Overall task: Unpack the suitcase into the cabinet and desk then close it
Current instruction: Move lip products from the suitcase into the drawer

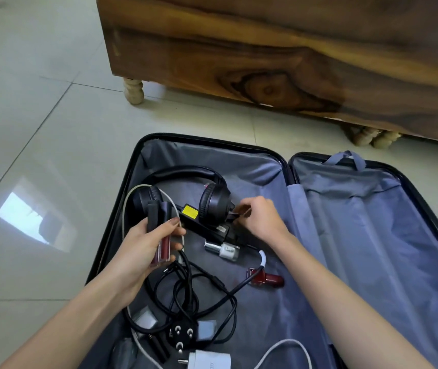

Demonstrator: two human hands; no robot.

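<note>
The suitcase (255, 179) is lying open on the tiles, and the headphones (214, 206) are sitting in its left half. The left hand (143, 249) is hovering just left of the headphones, fingers and thumb curling round gloss tubes (163, 249) with dark caps and holding them off the lining. The right hand (261, 219) is reaching in just right of the headphones, fingertips pinching a dark piece (239, 213) too blurred to name. An adapter (190, 213) with a yellow label is lying against the headphones' right cup. Nearer the person than the headphones, a silver bottle (223, 249) and a red bottle (265, 279) are lying on their sides, with tangled cables (186, 288), a plug (182, 334) and a white charger (210, 362) nearer still. Wooden furniture (265, 49) is standing beyond the headphones, past the suitcase.
</note>
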